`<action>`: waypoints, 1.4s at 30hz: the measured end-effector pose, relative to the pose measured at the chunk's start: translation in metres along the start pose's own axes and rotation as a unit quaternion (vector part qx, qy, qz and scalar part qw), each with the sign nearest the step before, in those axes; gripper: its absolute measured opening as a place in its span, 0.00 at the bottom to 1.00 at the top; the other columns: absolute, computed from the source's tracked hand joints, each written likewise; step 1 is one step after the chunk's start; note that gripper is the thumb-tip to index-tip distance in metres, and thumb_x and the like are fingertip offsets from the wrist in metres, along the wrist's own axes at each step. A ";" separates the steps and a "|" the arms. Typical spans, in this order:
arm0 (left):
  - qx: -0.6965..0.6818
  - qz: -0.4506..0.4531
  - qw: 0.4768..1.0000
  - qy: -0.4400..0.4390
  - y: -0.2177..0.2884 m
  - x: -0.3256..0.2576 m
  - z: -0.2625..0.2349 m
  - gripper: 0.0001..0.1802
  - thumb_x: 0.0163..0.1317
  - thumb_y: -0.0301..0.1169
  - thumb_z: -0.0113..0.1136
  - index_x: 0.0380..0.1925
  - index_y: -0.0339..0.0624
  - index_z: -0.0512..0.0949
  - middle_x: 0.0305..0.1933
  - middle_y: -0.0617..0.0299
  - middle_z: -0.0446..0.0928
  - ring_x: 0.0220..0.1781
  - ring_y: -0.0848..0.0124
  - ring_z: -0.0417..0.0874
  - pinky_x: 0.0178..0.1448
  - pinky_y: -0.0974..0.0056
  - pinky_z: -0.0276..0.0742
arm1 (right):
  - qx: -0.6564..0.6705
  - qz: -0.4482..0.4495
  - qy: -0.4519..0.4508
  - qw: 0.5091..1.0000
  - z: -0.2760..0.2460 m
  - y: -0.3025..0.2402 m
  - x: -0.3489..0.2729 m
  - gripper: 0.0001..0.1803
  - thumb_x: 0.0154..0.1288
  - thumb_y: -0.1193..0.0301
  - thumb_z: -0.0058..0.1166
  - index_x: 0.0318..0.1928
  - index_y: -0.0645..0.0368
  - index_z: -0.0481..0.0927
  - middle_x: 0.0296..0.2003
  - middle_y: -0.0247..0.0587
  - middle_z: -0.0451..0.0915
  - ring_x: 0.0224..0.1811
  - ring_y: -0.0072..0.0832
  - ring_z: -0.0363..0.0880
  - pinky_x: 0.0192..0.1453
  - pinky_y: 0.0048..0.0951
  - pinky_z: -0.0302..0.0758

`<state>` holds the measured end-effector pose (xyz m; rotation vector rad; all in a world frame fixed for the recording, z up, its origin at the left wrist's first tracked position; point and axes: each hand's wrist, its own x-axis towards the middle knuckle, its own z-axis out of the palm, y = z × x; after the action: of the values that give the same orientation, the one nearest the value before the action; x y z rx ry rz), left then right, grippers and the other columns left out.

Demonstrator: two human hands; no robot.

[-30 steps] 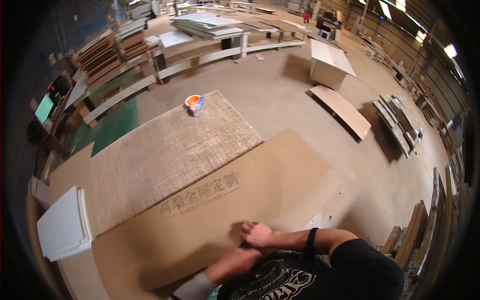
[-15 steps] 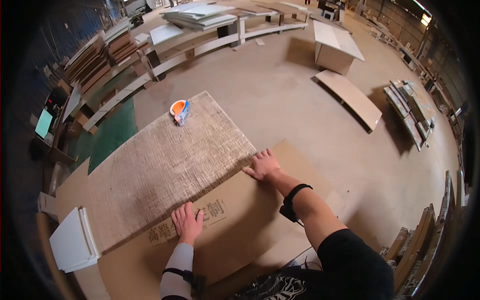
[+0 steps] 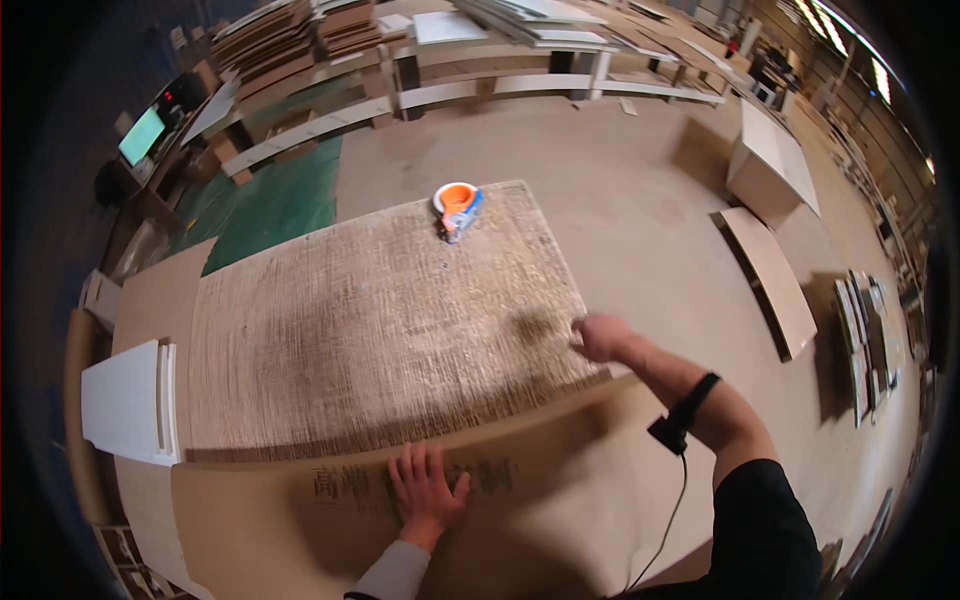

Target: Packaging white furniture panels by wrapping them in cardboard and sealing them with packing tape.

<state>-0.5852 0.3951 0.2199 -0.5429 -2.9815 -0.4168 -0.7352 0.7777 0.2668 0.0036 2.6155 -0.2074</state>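
Note:
My left hand [image 3: 428, 490] lies with spread fingers on a brown cardboard sheet [image 3: 560, 480], over its dark printing. The sheet's far edge is slightly bowed along the near side of a worn, carpet-like table top [image 3: 380, 320]. My right hand [image 3: 602, 338] hovers by the right edge of that top, off the cardboard, and throws a shadow on the surface. Its fingers look curled but are blurred, and I cannot make out anything in them. A tape dispenser [image 3: 458, 210], blue with an orange core, sits near the far right corner of the top.
White panels [image 3: 128, 402] are stacked at the left edge. Low racks hold brown boards [image 3: 265, 50] and white boards [image 3: 540, 22] at the back. On the right, a board [image 3: 768, 280] lies on the floor beside a white-topped box [image 3: 772, 165] and strapped bundles [image 3: 868, 340].
My right hand has lifted off the cardboard's far edge. My left hand stays on the sheet, which has drawn toward me. The view has turned left.

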 end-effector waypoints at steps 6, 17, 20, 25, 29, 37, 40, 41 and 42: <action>-0.011 -0.010 1.000 -0.026 -0.004 0.005 0.000 0.37 0.56 0.55 0.58 0.59 0.43 0.68 0.62 0.50 0.67 0.67 0.48 0.63 0.72 0.35 0.49 | -0.011 -0.029 0.113 0.993 -0.072 -0.067 0.204 0.19 0.62 0.66 0.50 0.52 0.60 0.77 0.52 0.53 0.80 0.56 0.48 0.78 0.59 0.46 0.76; -0.022 -0.027 0.999 -0.032 0.006 0.002 -0.007 0.36 0.63 0.59 0.50 0.63 0.46 0.69 0.63 0.51 0.68 0.68 0.50 0.65 0.69 0.37 0.53 | -0.245 -0.070 0.226 0.940 -0.071 -0.077 0.332 0.24 0.62 0.71 0.51 0.59 0.59 0.70 0.57 0.42 0.75 0.65 0.37 0.68 0.74 0.39 0.59; -0.040 -0.012 0.998 -0.050 0.006 -0.004 -0.007 0.37 0.64 0.50 0.56 0.67 0.40 0.62 0.66 0.46 0.65 0.68 0.49 0.64 0.70 0.40 0.55 | -0.178 -0.137 0.229 0.947 -0.049 -0.068 0.287 0.23 0.65 0.67 0.49 0.58 0.62 0.69 0.49 0.49 0.78 0.57 0.42 0.74 0.64 0.39 0.69; -0.035 -0.012 0.998 -0.041 0.004 0.003 -0.003 0.37 0.54 0.53 0.60 0.59 0.44 0.69 0.64 0.49 0.66 0.70 0.47 0.61 0.73 0.33 0.46 | 0.061 -0.134 0.209 0.967 -0.075 -0.064 0.081 0.21 0.71 0.63 0.47 0.62 0.48 0.71 0.43 0.55 0.80 0.43 0.51 0.80 0.50 0.45 0.77; 0.023 0.050 0.998 -0.011 -0.005 0.007 0.000 0.40 0.55 0.54 0.59 0.64 0.44 0.66 0.71 0.46 0.60 0.75 0.45 0.53 0.75 0.32 0.41 | 0.398 -0.076 0.257 0.878 -0.060 -0.067 -0.060 0.30 0.67 0.57 0.56 0.64 0.58 0.72 0.51 0.55 0.81 0.53 0.41 0.81 0.59 0.37 0.75; -0.128 0.275 0.946 -0.114 0.134 -0.097 0.013 0.40 0.57 0.59 0.56 0.66 0.50 0.69 0.74 0.44 0.56 0.76 0.39 0.49 0.73 0.27 0.41 | 0.322 0.147 0.153 0.923 0.016 -0.079 -0.188 0.38 0.54 0.54 0.62 0.62 0.62 0.75 0.53 0.57 0.80 0.55 0.44 0.80 0.61 0.35 0.74; -0.112 0.295 0.942 -0.115 0.152 -0.121 0.007 0.41 0.57 0.58 0.58 0.66 0.49 0.67 0.74 0.44 0.55 0.76 0.37 0.47 0.73 0.26 0.42 | 0.235 0.137 0.037 0.961 0.028 -0.074 -0.171 0.32 0.51 0.54 0.58 0.56 0.55 0.81 0.46 0.53 0.83 0.49 0.43 0.82 0.54 0.39 0.77; -0.112 0.297 0.941 -0.119 0.152 -0.123 0.008 0.41 0.57 0.58 0.58 0.66 0.49 0.67 0.74 0.44 0.55 0.76 0.37 0.47 0.73 0.26 0.42 | 0.201 0.154 0.017 0.967 0.028 -0.075 -0.174 0.30 0.51 0.54 0.58 0.54 0.54 0.82 0.45 0.52 0.84 0.49 0.43 0.83 0.53 0.40 0.78; -0.118 0.297 0.941 -0.115 0.151 -0.121 0.007 0.41 0.57 0.58 0.58 0.66 0.49 0.67 0.74 0.44 0.55 0.76 0.37 0.47 0.73 0.26 0.42 | 0.204 0.154 0.017 0.967 0.034 -0.077 -0.182 0.30 0.51 0.54 0.58 0.54 0.54 0.82 0.45 0.52 0.84 0.49 0.43 0.83 0.53 0.40 0.78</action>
<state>-0.4189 0.4926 0.2352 -1.5495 -2.7722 -0.6835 -0.5634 0.7030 0.3385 0.5551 2.5145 -0.6306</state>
